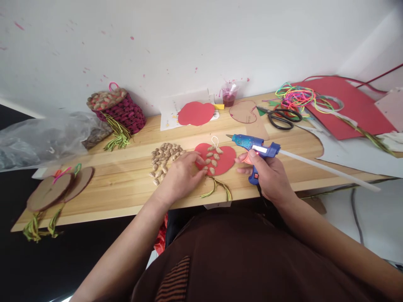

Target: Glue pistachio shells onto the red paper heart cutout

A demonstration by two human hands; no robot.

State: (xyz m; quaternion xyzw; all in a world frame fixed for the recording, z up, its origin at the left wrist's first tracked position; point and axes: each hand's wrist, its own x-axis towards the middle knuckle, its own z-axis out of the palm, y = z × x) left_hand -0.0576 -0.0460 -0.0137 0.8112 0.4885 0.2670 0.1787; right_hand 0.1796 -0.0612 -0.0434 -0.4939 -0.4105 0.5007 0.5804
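The left hand (181, 176) presses flat to steady the red apple cutout (220, 161), while the right hand (267, 174) grips the glue gun (255, 149) nozzle-forward above it.

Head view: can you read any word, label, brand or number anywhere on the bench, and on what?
None can be read.
Glue gun in the right hand: a pale strip on its side, too blurred to read.
White sheet under the red cutout: faint coloured marks, too small to read.
Left hand rests on the red apple shape: no print.
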